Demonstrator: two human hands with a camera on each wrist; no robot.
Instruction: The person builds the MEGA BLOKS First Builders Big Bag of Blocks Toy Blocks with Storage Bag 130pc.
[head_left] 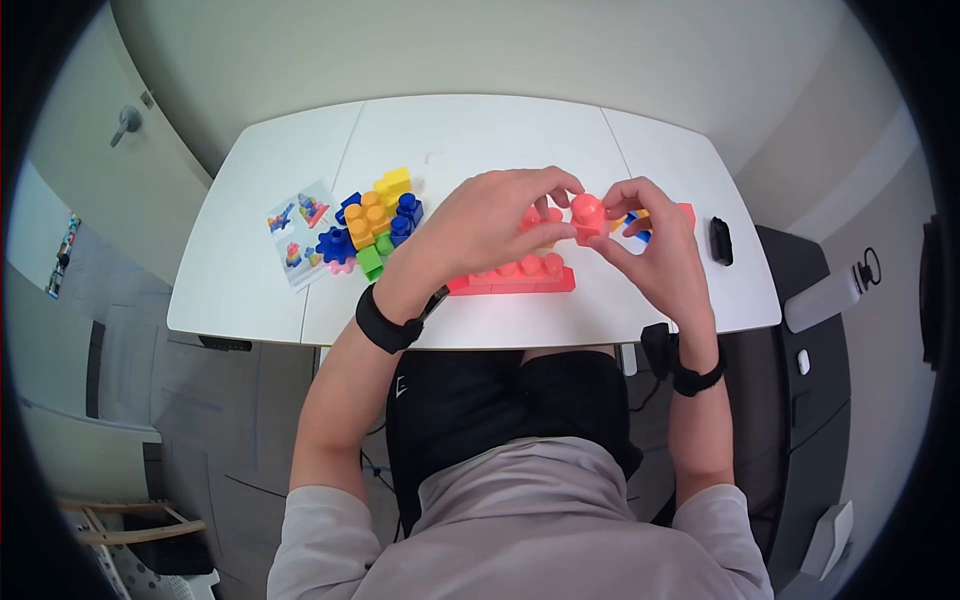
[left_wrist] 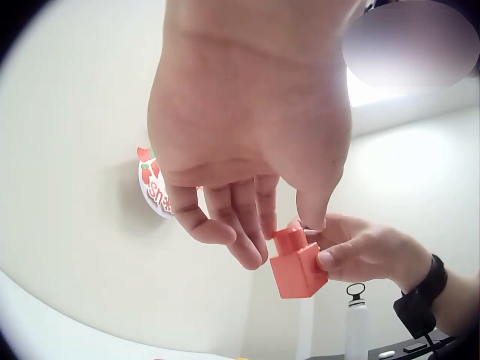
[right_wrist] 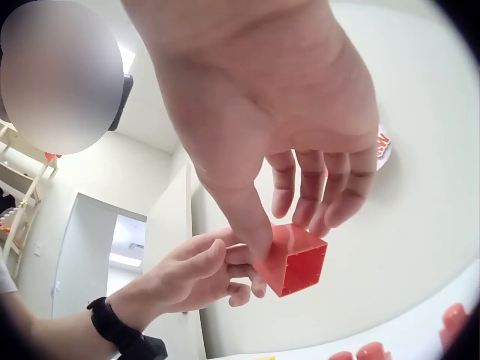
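A red single-stud toy block point(head_left: 588, 218) is held up over the table, pinched between the thumb and fingers of my right hand point(head_left: 660, 240). Its hollow underside shows in the right wrist view, where the block point(right_wrist: 292, 259) hangs below the right fingertips. My left hand point(head_left: 490, 222) hovers beside it, thumb and fingers spread apart and their tips close to the block's stud. In the left wrist view the block point(left_wrist: 298, 268) appears just past those fingers. Beneath the hands lies a long red row of studded blocks point(head_left: 515, 283), partly covered by the left hand.
Yellow, orange, blue and green blocks point(head_left: 368, 220) cluster left of the hands beside a printed picture sheet point(head_left: 298, 225). A few blue, yellow and red pieces point(head_left: 640, 228) sit behind the right hand. Farther right are a black object point(head_left: 720, 241) and a white bottle point(head_left: 825, 300).
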